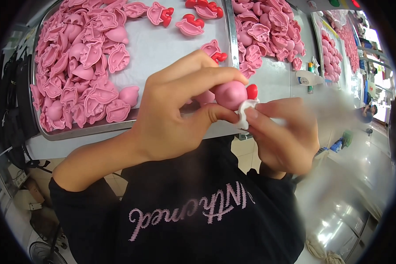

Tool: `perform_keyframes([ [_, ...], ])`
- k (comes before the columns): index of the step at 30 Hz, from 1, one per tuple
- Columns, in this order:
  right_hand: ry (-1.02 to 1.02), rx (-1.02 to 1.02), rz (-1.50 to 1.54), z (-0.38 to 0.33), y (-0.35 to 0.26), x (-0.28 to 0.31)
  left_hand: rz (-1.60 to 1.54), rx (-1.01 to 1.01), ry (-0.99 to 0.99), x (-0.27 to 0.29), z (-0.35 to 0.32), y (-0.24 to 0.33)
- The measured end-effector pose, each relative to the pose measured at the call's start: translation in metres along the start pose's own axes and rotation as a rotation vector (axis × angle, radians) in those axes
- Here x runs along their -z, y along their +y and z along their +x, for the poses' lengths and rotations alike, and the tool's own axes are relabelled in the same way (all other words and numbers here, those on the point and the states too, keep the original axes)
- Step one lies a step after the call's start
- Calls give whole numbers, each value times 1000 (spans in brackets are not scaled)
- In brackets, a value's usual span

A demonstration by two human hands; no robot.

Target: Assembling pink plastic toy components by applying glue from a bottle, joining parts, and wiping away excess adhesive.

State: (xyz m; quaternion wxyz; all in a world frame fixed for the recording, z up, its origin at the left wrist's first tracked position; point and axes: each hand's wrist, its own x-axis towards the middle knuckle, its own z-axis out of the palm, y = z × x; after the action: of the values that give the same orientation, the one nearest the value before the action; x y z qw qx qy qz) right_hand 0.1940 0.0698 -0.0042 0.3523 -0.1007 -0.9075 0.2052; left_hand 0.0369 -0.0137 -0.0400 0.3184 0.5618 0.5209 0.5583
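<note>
My left hand [171, 105] pinches a rounded pink plastic piece [230, 95] between thumb and fingers, above the tray's near edge. A small red part [252, 91] shows at the right side of that piece. My right hand [288, 136] is closed on a small white cloth [245, 115], held between thumb and forefinger against the lower right of the pink piece. The left thumb tip reaches the cloth's edge. Part of the pink piece is hidden behind my fingers.
A metal tray [97, 132] holds a heap of pink shell pieces [81, 61] on its left and a few pink-and-red assemblies [191, 26] towards the back. More pink pieces [273, 31] lie to its right. A white bottle [309, 78] lies beyond my right hand.
</note>
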Motion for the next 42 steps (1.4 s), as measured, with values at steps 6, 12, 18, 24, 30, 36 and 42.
perform_keyframes([
  [6, 153, -50, -8, -19, 9, 5, -53, -96, 2, 3, 3, 2],
  [12, 170, 32, -20, 1, -3, -1, -12, -124, 1, 2, 3, 4],
  [18, 30, 49, -132, 3, 3, 0, -40, -95, 45, -3, 0, 1],
  [24, 43, 110, -96, 0, 1, 2, -64, -68, -16, -3, 0, 2],
  [30, -55, 52, -33, -7, -3, 7, 15, -93, -53, 0, 2, 0],
  [36, -16, 46, -65, -21, -1, 4, -64, -139, -30, 0, 3, 3],
  [42, 176, -46, -32, -18, -8, -16, 47, -239, 65, -3, 5, 0],
])
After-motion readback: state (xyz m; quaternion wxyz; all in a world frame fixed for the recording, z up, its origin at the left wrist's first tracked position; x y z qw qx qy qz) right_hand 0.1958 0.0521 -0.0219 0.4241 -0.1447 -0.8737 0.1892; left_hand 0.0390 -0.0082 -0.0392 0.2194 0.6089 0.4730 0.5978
